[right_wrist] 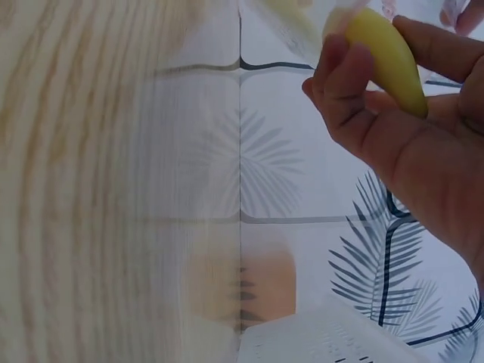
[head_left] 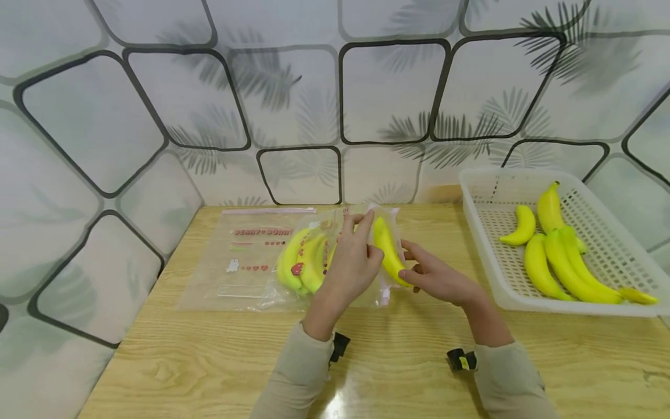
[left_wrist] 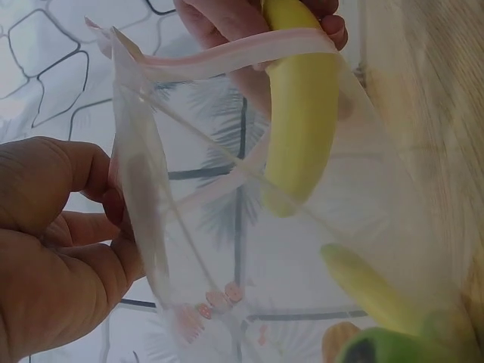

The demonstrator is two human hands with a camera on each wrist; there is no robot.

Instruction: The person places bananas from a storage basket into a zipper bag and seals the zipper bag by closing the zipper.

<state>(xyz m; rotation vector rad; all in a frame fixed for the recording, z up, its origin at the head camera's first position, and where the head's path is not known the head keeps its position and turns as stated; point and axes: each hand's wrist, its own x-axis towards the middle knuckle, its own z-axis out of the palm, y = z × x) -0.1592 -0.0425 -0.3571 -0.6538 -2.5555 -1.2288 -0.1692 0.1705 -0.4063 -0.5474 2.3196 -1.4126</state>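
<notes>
Jutting from right grip point(head_left: 438, 278), banana point(head_left: 386, 247), far end inside clear bag point(left_wrist: 212, 60)

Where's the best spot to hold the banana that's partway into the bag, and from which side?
Probably its outer end, from the right, where the right hand grips it: that end of the banana sticks out past the pink-edged mouth of the bag, while the rest lies inside.
</notes>
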